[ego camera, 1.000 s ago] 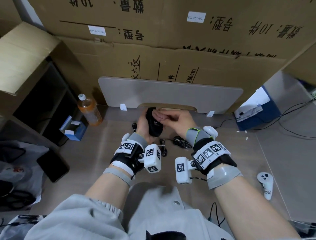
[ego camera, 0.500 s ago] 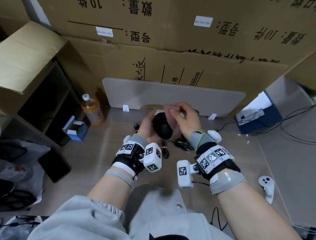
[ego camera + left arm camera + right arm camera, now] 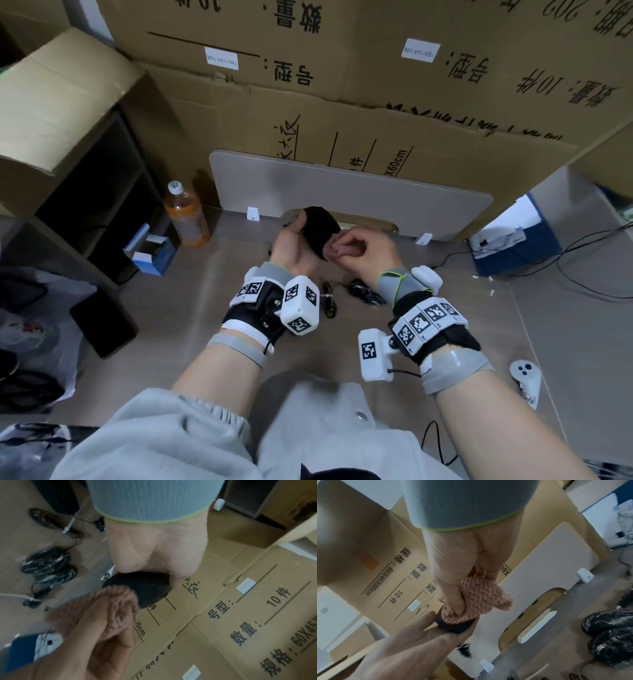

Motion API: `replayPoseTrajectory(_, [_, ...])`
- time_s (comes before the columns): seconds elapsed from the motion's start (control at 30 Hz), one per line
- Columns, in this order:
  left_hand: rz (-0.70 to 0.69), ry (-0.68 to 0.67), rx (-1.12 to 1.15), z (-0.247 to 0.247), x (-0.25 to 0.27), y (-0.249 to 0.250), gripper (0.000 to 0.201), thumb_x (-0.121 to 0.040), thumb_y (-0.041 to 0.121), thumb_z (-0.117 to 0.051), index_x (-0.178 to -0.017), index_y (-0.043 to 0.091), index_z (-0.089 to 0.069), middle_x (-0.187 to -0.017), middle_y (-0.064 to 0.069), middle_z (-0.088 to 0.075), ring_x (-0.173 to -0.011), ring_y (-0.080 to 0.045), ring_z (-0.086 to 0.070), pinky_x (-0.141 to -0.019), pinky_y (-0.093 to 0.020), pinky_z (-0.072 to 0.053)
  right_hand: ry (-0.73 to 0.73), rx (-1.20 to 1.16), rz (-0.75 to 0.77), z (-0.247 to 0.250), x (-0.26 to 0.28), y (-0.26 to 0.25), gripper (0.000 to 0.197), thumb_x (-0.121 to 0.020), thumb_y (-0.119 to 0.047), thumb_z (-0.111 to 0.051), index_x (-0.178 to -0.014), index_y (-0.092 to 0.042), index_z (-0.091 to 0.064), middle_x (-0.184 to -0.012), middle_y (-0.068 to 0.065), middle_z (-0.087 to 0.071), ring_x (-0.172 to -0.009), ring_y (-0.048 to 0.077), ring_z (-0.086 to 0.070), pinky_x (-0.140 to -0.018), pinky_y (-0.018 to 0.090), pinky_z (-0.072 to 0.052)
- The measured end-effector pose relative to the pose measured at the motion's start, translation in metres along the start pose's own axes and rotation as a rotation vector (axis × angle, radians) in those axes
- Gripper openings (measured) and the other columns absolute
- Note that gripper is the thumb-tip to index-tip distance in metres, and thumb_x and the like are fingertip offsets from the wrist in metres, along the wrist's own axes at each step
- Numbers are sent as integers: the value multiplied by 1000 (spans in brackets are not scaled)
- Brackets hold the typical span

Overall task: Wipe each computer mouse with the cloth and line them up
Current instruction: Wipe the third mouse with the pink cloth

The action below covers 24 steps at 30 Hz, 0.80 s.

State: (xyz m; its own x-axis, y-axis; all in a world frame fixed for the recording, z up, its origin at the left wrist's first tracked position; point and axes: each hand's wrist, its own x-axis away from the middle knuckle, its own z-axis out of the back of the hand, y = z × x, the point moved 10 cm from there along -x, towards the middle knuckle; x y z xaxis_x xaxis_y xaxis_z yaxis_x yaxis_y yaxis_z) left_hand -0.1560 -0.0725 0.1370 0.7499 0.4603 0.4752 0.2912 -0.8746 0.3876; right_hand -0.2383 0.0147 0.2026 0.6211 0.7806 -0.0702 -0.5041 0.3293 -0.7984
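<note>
My left hand point(image 3: 296, 245) grips a black computer mouse point(image 3: 320, 228) and holds it up above the table point(image 3: 212, 301); the same mouse point(image 3: 144, 588) fills the middle of the left wrist view. My right hand point(image 3: 361, 251) pinches a bunched pink cloth point(image 3: 342, 248) and presses it against the near right side of the mouse. In the right wrist view the cloth point(image 3: 477, 601) covers most of the mouse point(image 3: 453, 626). More black mice in clear wrapping point(image 3: 364, 291) lie on the table just below my hands, with bundled cables point(image 3: 329, 298) beside them.
An orange drink bottle point(image 3: 186, 219) stands at the back left beside a small blue box point(image 3: 152, 253). A grey board point(image 3: 349, 195) leans on stacked cardboard boxes point(image 3: 342, 102) behind. A white controller point(image 3: 525, 380) lies at the right, a blue box point(image 3: 510, 243) with cables at the far right.
My left hand has turned and raised the mouse. My right hand with the cloth has slid from the mouse's top down to its near right side.
</note>
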Motion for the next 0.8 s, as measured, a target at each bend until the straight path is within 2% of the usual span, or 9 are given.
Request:
replayPoseTrajectory(0.13, [113,-47,-82,-1,4,-14,43,-109,43,-36,-111,9,-63,-97,-17,-74,-77,-30,-76,-70,-43,-58,59,-24,-157,15,-2,19,19,-71,-40,-69,-88,-47,-63,-98,-9,-72,-93,17,-69,-89,43,-56])
replayPoseTrajectory(0.23, [204,-58,-131,2,7,-24,53,-105,55,-38,-136,15,-57,-124,-15,-68,-104,-35,-69,-86,-58,-53,119,-72,-229,24,-2,28,29,-75,-51,-72,-94,-46,-52,-97,-10,-70,-87,20,-70,-77,47,-60])
replayPoseTrajectory(0.3, [256,-78,-188,4,5,-30,61,-102,61,-41,-146,19,-50,-141,-15,-57,-120,-43,-58,-99,-71,-43,137,11,-210,28,-3,28,36,-73,-61,-73,-94,-41,-52,-96,-11,-69,-92,18,-68,-83,43,-57])
replayPoseTrajectory(0.33, [277,-84,-213,5,5,-33,64,-101,62,-42,-147,19,-49,-143,-15,-55,-122,-43,-56,-99,-71,-42,137,44,-189,30,-2,25,38,-71,-64,-73,-94,-40,-55,-96,-11,-70,-93,18,-67,-84,40,-56])
replayPoseTrajectory(0.43, [311,-93,-302,8,3,-42,63,-101,65,-38,-140,19,-54,-129,-13,-64,-115,-33,-61,-91,-56,-50,69,1,-104,21,-3,9,27,-71,-55,-80,-90,-42,-67,-101,-13,-69,-96,10,-65,-93,34,-53])
replayPoseTrajectory(0.5, [307,-110,-336,5,3,-46,57,-101,66,-35,-127,22,-60,-119,-10,-68,-113,-28,-60,-98,-52,-45,24,0,-21,11,-1,-5,24,-76,-43,-83,-98,-37,-75,-113,-11,-59,-103,6,-59,-98,20,-45])
replayPoseTrajectory(0.57, [316,-116,-321,0,4,-49,53,-101,65,-36,-121,24,-62,-121,-8,-67,-119,-28,-57,-109,-54,-37,36,76,87,7,1,-19,30,-77,-33,-83,-106,-33,-76,-114,-11,-54,-105,7,-57,-93,13,-40])
replayPoseTrajectory(0.7, [337,-114,-320,-4,1,-53,57,-100,66,-36,-126,21,-59,-130,-12,-61,-128,-30,-52,-118,-52,-32,104,257,134,11,6,-30,27,-78,-34,-78,-103,-35,-70,-104,-10,-66,-97,17,-62,-82,31,-49])
replayPoseTrajectory(0.8, [312,-159,-350,-7,1,-55,56,-103,64,-31,-117,18,-60,-110,-9,-66,-110,-24,-59,-98,-43,-45,239,260,109,34,3,-32,17,-81,-35,-76,-96,-33,-71,-99,-7,-66,-91,20,-64,-77,35,-51])
